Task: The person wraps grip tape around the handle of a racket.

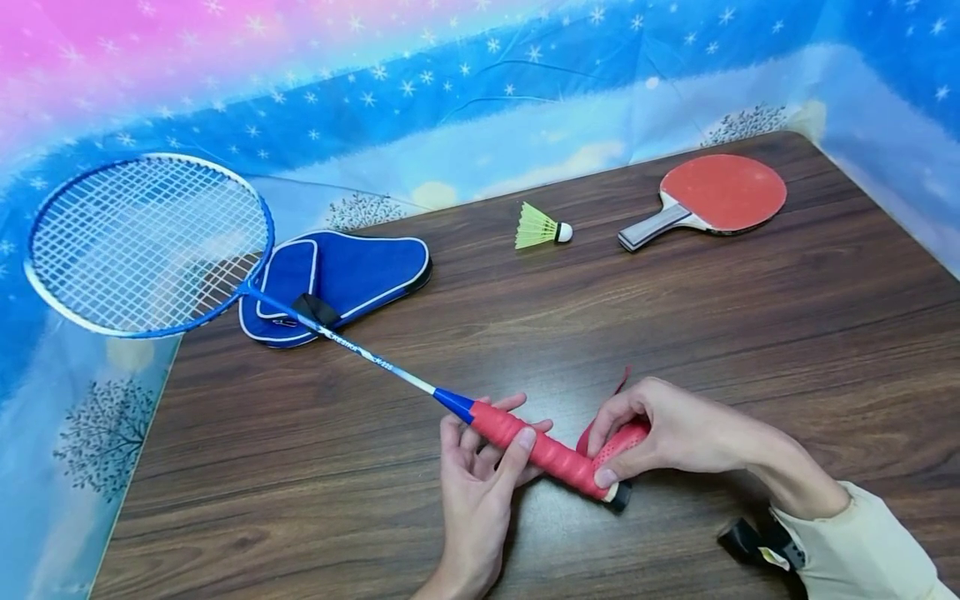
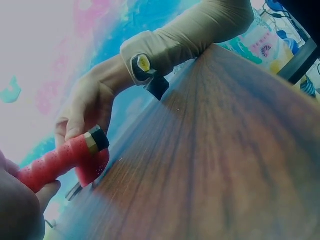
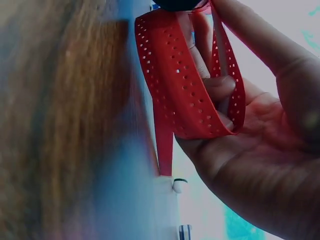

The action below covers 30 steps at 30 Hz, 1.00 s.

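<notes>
Badminton racket (image 1: 150, 242) held low over wooden table (image 1: 675, 333), head out at 10 o'clock past table edge, handle (image 1: 540, 450) near 6 o'clock. Left hand (image 1: 476, 467) cupped under upper handle, thumb (image 1: 517, 450) and fingers curled round it, gripping. Right hand (image 1: 675, 433) at butt end, fingers pinching loose red perforated grip tape (image 3: 185, 90) against handle; tape folded in a loop inside the palm in right wrist view, one tail hanging free. Black-and-gold butt cap (image 2: 96, 140) exposed in left wrist view, tape running right up to it.

Progress, judged: handle covered in red tape from blue cone to cap, a loose length remaining at butt end. Cannot tell whether going on or coming off; either way most of handle covered, only the end unsettled.

Containers: blue zip paddle case (image 1: 337, 279) at 10 o'clock, lying flat under racket shaft, appears zipped; contents not visible. Table tennis paddle (image 1: 708, 200) at 1 o'clock, red face up, outside the case. Yellow shuttlecock (image 1: 542, 229) at 12 o'clock, on its side, apart from both. Starry blue backdrop (image 1: 450, 108) behind.
</notes>
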Tool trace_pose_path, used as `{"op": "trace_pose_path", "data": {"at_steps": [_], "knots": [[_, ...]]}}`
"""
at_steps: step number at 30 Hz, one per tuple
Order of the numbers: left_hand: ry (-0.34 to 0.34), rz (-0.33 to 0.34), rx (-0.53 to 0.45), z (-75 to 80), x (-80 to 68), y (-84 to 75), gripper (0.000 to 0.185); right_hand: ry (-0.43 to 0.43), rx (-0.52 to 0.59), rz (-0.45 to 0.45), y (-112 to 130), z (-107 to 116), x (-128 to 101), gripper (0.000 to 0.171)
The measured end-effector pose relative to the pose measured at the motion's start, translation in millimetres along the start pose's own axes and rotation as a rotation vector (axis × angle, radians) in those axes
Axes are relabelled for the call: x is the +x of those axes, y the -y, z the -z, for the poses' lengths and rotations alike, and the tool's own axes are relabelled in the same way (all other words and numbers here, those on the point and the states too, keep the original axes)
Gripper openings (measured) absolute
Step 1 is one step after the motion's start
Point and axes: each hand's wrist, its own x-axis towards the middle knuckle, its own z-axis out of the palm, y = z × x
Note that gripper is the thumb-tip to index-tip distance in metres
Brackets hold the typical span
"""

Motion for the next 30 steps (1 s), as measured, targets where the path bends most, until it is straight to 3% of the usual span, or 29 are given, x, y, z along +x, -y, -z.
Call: {"op": "trace_pose_path", "data": {"at_steps": [6, 19, 26, 30], "knots": [[-0.020, -0.008, 0.003, 0.2, 0.6, 1.0, 0.048, 0.001, -0.016, 0.030, -0.4, 3.7, -1.5, 0.017], [-0.043, 0.016, -0.022, -0.1, 0.9, 0.3, 0.058, -0.028, -0.004, 0.006, 0.4, 4.0, -2.5, 0.019], [-0.065, 0.071, -0.004, -0.2, 0.9, -1.4, 0.065, -0.021, 0.012, -0.025, 1.4, 3.4, -4.3, 0.019], [-0.053, 0.057, -0.009, 0.1, 1.0, -1.3, 0.065, -0.011, 0.001, -0.043, 2.2, 2.8, -3.2, 0.021]]}}
